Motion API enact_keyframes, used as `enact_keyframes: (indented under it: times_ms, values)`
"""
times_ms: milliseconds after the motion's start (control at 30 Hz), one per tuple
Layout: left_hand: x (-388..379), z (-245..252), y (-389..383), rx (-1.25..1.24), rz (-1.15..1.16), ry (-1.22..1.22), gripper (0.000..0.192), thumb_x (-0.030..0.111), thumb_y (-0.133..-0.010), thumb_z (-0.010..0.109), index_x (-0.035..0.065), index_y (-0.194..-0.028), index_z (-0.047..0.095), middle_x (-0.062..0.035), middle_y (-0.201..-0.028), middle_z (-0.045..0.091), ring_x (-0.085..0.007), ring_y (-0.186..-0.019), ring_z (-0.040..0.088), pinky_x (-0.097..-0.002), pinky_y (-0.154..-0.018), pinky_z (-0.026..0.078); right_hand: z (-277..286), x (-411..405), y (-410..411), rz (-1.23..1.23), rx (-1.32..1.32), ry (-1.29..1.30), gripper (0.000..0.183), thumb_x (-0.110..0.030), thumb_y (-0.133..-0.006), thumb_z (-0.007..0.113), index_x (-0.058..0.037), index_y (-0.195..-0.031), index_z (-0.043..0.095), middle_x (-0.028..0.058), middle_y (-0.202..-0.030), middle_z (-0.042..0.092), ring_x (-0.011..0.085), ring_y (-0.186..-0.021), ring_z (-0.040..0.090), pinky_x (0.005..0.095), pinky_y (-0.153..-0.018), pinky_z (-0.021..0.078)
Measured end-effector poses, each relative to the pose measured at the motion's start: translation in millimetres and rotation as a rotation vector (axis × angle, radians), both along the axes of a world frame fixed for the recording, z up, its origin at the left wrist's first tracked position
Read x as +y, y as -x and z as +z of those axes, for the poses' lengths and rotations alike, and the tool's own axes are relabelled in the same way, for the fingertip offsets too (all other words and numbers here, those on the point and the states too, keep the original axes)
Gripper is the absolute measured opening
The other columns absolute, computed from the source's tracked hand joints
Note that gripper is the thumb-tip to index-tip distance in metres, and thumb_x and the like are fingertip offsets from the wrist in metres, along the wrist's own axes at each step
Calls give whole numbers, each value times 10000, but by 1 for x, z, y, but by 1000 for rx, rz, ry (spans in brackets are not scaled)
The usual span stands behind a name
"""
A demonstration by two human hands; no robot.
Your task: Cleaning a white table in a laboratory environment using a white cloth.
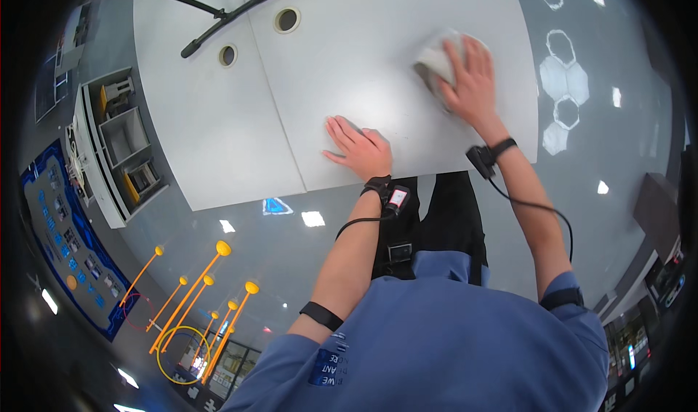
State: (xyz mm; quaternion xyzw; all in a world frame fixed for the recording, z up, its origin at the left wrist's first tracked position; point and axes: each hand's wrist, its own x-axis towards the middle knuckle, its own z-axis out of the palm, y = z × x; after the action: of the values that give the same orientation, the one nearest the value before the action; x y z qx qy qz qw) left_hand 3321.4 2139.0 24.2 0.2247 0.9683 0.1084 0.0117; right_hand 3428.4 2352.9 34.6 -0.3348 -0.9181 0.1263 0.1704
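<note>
My right hand (473,85) presses a crumpled white cloth (440,63) onto the white tabletop (381,46), towards its right side; hand and cloth look motion-blurred. The thumb and fingers lie over the cloth's right part. Nearer the front edge, my left hand (357,147) rests palm down on the bare surface with its fingers apart, holding nothing. It lies to the right of the seam between two table panels. A black strap with a cabled device is on each wrist.
Two round cable holes (287,20) pierce the tabletop, and a black tubular frame (234,16) crosses its far left. A white shelf unit (124,136) stands left of the table. Orange poles with yellow tops (223,248) stand at lower left. Cables hang from both wrist devices.
</note>
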Motion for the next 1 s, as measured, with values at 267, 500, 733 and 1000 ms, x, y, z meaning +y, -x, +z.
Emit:
enact_keyframes:
  times_ms: [267,500,733,1000]
  values:
    - [0,1,3,-32,32,-12,619,209,-888,423,-50,-1441,321,-179,-1546,297,-323,-1464,230,-689,-1099,68,-12,-33,213,843,131,-4,727,-331,-787,683,-220,-1455,418,152,-1459,412,318,-1356,379,472,-1164,260]
    - [2,1,2,-23,21,-16,636,210,-873,433,-41,-1446,323,-183,-1544,302,-317,-1457,247,-679,-1112,54,-17,-54,313,595,148,-237,705,-381,-785,703,-217,-1419,445,170,-1377,490,309,-1304,432,449,-1147,265]
    - [5,1,0,-33,17,-34,624,210,-879,436,-41,-1441,330,-183,-1540,308,-323,-1454,252,-682,-1108,50,-19,-49,313,540,131,-204,753,-372,-765,724,-212,-1432,416,150,-1328,512,299,-1282,448,435,-1127,286]
    - [0,0,1,-59,33,-47,617,220,-893,429,-49,-1440,332,-177,-1545,303,-322,-1460,242,-674,-1110,38,-10,-53,189,549,87,15,761,-336,-759,721,-236,-1448,413,164,-1408,452,291,-1337,411,448,-1144,292]
